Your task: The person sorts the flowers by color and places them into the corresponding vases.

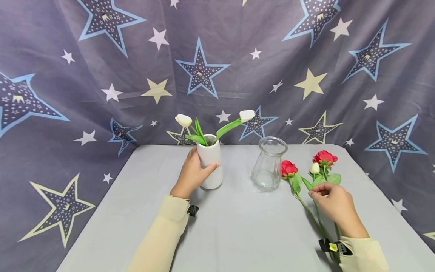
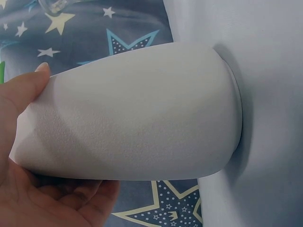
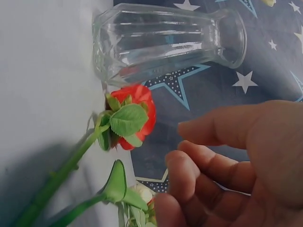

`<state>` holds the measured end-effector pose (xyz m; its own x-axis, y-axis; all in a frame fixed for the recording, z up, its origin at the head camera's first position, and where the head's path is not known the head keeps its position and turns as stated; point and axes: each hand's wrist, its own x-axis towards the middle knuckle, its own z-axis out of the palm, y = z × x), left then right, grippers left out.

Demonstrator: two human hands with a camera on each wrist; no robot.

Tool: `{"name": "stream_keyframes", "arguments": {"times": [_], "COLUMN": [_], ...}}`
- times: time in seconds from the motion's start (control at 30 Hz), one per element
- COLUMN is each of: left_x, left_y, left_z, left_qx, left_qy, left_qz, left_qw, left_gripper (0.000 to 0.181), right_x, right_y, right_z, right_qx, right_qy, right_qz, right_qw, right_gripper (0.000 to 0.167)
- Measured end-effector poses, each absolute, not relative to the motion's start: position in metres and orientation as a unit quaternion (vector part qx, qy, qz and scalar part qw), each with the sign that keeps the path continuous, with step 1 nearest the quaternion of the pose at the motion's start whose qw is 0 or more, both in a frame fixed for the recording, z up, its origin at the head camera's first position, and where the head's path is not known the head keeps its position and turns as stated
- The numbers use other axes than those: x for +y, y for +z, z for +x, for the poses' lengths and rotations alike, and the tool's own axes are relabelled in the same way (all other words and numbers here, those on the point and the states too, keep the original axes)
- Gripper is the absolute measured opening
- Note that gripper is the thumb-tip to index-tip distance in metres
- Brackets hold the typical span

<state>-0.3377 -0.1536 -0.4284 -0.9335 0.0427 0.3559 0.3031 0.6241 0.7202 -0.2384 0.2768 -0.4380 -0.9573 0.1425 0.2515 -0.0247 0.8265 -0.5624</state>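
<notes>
My left hand (image 1: 192, 172) grips a white vase (image 1: 210, 166) from its left side, the thumb across the front. Two white tulips (image 1: 247, 115) with green leaves stand in it, leaning apart. In the left wrist view the vase's smooth wall (image 2: 142, 113) fills the middle. My right hand (image 1: 334, 204) is over the flowers lying at the right, nearest a white tulip (image 1: 315, 168). Its fingers are loosely bent and nothing shows between them in the right wrist view. Beside that tulip lie two red roses, one (image 1: 289, 168) to the left and one (image 1: 325, 156) behind.
A clear glass vase (image 1: 266, 175) stands upright between the white vase and the roses. All sit on a grey-covered table (image 1: 238, 234). A star-patterned curtain (image 1: 234, 87) hangs behind the table.
</notes>
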Motion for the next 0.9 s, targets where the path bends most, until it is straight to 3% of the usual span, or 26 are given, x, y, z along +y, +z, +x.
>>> {"name": "stream_keyframes", "arguments": {"times": [0.9], "left_x": [-0.155], "left_y": [-0.43], "left_z": [-0.339], "left_qx": [-0.89], "left_qy": [-0.416], "left_qz": [-0.106], "left_qw": [0.155], "left_gripper": [0.096], "right_x": [0.299], "right_y": [-0.446], "right_z": [-0.238], "right_qx": [-0.959], "right_qy": [0.274], "right_qz": [-0.065], "right_qw": [-0.004], "right_gripper": [0.022]}}
